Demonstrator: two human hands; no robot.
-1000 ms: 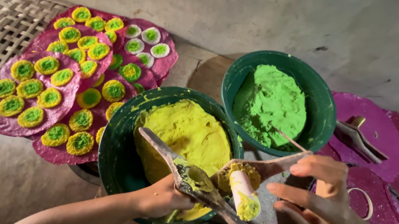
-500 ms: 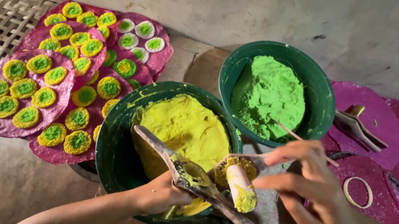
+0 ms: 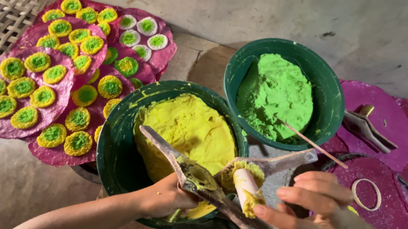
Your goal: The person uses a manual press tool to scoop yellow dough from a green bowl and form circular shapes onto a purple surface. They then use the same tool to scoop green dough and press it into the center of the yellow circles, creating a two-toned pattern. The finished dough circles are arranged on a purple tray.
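Head view: left hand [image 3: 166, 197] grips spatula [image 3: 201, 183] over yellow-paste bowl [image 3: 116, 145].

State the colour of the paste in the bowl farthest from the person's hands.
Bright green paste, inside a dark green bowl; only the head view shows it.

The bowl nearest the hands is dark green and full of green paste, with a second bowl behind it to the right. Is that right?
Not quite. The head view shows the near bowl holds yellow paste; the green paste sits in the far bowl behind it to the right. The rest stands.
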